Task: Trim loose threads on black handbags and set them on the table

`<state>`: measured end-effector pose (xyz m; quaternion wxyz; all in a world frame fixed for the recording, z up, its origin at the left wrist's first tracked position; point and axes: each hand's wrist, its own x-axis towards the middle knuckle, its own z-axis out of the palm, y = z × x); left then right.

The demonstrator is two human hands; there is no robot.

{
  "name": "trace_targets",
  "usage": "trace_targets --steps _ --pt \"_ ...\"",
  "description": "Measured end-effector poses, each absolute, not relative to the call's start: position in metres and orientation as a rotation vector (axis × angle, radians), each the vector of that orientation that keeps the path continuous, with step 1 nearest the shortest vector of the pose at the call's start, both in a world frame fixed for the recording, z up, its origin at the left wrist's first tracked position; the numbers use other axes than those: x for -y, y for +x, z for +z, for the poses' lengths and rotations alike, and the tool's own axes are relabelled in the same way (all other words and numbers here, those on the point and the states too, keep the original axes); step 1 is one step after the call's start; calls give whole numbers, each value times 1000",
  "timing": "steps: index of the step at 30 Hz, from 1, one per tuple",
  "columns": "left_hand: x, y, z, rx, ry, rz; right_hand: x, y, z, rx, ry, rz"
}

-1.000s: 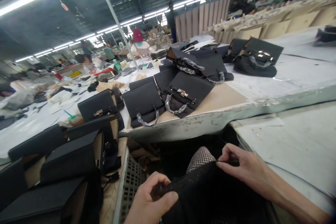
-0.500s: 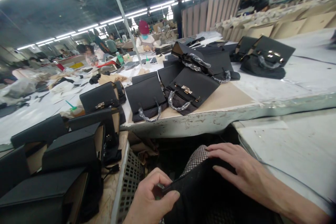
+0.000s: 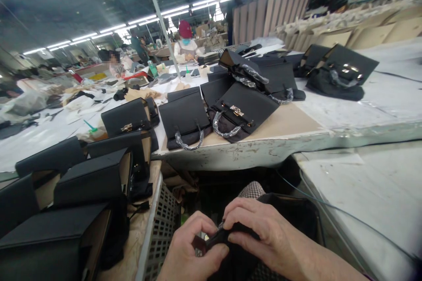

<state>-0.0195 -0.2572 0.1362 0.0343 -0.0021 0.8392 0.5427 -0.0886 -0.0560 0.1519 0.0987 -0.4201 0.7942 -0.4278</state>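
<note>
In my lap lies a black handbag (image 3: 298, 210), soft and dark, with much of it behind my hands and forearm. Its edge is pinched between the thumb and fingers of my left hand (image 3: 191, 246). Close beside it, my right hand (image 3: 257, 228) grips the same edge, fingers curled over the top and thumb below. Checked cloth (image 3: 252, 189) shows beyond my hands. What lies under my fingertips is hidden.
Black handbags (image 3: 92, 180) stand on a board at the left, by a plastic crate (image 3: 165, 215). More bags (image 3: 245, 109) with wrapped handles lie on the white worktable (image 3: 346, 134) ahead. A cable (image 3: 346, 206) crosses at right. A person (image 3: 186, 46) sits across the table.
My right hand has moved left along the bag's edge, close to my left hand, and its fingers have closed on the edge. My left hand keeps its pinch. The view has shifted slightly.
</note>
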Motion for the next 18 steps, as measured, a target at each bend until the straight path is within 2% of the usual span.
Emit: trace_targets --steps 8,13,18 --pt "259 -16 144 -2588 127 1555 58 -83 158 -2379 -1067 -1271" --pt "260 -14 147 -2650 213 1451 60 -85 169 -2237 -1132 -1325" --pt "255 -12 147 -2643 192 1505 61 -84 171 -2210 -1144 -1328"
